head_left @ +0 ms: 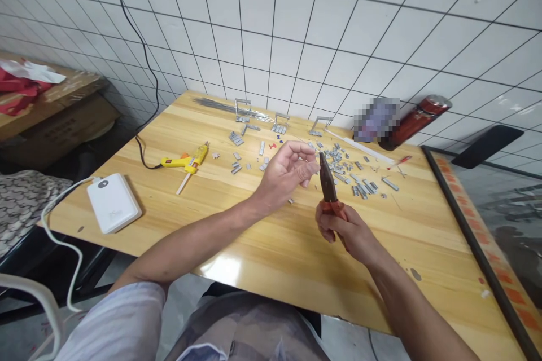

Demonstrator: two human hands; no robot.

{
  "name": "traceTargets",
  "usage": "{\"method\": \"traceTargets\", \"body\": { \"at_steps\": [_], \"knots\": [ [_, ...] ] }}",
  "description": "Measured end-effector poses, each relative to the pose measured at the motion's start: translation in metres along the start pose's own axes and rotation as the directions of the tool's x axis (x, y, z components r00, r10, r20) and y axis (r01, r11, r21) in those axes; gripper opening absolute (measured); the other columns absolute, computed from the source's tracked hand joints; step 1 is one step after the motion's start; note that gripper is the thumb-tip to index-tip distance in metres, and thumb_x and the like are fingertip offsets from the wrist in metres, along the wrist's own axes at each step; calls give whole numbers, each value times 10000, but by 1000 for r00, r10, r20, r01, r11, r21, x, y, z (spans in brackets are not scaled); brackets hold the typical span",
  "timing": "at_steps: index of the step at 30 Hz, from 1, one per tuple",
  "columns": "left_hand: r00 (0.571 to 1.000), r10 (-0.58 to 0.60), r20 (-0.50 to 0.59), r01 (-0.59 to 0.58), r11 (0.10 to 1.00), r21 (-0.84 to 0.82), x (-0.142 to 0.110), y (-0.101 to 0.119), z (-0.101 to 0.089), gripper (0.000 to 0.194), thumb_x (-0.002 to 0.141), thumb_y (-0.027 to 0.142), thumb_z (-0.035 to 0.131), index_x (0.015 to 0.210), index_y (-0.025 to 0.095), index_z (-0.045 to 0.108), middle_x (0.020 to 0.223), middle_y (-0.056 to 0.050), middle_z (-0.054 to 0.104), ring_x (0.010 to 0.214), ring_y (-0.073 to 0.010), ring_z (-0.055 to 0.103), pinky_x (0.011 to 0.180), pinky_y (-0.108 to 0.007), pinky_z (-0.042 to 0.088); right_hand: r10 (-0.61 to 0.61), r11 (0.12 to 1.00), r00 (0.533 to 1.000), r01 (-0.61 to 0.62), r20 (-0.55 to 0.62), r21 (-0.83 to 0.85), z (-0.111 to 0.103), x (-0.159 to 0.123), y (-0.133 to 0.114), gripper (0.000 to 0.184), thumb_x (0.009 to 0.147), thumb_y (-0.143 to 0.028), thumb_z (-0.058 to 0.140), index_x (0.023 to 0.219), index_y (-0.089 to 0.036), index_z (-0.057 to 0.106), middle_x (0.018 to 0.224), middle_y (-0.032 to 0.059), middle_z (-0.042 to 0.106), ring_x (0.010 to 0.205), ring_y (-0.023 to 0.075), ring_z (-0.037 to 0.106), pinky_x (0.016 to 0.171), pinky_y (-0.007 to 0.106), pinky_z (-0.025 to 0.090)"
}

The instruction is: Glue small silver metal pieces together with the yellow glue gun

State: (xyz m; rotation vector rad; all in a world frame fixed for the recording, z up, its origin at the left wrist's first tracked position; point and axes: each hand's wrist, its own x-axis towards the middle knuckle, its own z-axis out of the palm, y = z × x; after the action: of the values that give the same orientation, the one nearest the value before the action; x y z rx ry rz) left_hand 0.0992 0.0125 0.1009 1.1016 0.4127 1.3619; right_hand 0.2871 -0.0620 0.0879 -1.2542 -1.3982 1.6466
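My right hand is closed round the red handles of a pair of pliers, whose dark jaws point up and away from me. My left hand hovers just left of the jaw tips, fingers curled in a pinch; what it pinches is too small to make out. Both hands hang above the wooden table, just in front of a scatter of several small grey metal pieces.
A yellow glue gun with a black cord lies at the left. A white power bank with a white cable sits near the left edge. Thin metal rods and bent wire frames lie by the tiled wall. A red can lies at the back right.
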Motion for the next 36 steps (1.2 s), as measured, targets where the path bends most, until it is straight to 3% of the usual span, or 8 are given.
{"method": "traceTargets", "body": {
  "at_steps": [6,12,15,17,20,23,29,36],
  "knots": [
    [999,-28,33,29,999,-24,8,3,-7,442,808,459,934,1025,212,638,862,49,653,499,-20,527,483,-180,428,69,957,977,-122,203,262,-1,-8,-1,222,733,-295,709,683,-219,507,613,-53,463,475,96,438,471,266,331],
    [999,48,-10,-47,994,94,11,6,-9,380,724,374,994,836,175,690,752,44,654,493,-24,506,471,-168,407,125,957,975,-167,183,237,4,-16,-2,241,709,-327,709,714,-236,486,606,-61,465,464,99,408,459,270,326],
    [989,81,-123,-63,987,149,7,3,-4,366,759,409,967,828,166,703,714,37,656,517,-32,506,485,-164,399,96,994,993,-99,66,51,12,-13,-1,246,793,-396,654,727,-246,472,602,-65,437,497,114,408,514,286,338],
    [971,91,-219,-59,987,151,4,-2,0,374,783,445,945,838,164,703,668,46,631,528,-38,501,506,-166,404,18,982,991,-42,-132,-183,18,-5,4,259,868,-433,599,745,-256,457,604,-63,428,537,131,407,558,297,335],
    [941,42,-336,-18,997,75,1,-10,6,395,797,480,925,853,170,688,605,66,584,520,-46,495,527,-173,409,-224,842,882,-39,-414,-538,21,12,14,252,902,-423,541,740,-272,420,611,-57,420,568,152,394,602,315,309],
    [925,-48,-378,45,999,-17,1,-11,8,420,760,476,946,844,169,672,613,68,590,522,-43,511,531,-170,415,-325,772,828,-47,-457,-634,17,23,19,217,893,-390,527,745,-275,418,627,-53,433,577,156,386,610,318,302],
    [983,-153,-104,141,983,-116,6,3,-1,554,650,456,1023,1030,176,733,819,20,721,563,-57,604,553,-190,489,-13,985,995,-5,-101,-175,3,6,5,257,897,-409,604,746,-250,471,588,-61,445,541,133,412,560,295,319],
    [963,-254,94,267,947,-178,18,14,-17,500,635,428,1043,936,159,747,714,55,621,478,-10,491,481,-155,385,129,940,938,-219,322,262,-4,-11,-9,181,729,-270,684,677,-204,524,608,-45,473,465,96,456,445,241,315]
  ]
}}
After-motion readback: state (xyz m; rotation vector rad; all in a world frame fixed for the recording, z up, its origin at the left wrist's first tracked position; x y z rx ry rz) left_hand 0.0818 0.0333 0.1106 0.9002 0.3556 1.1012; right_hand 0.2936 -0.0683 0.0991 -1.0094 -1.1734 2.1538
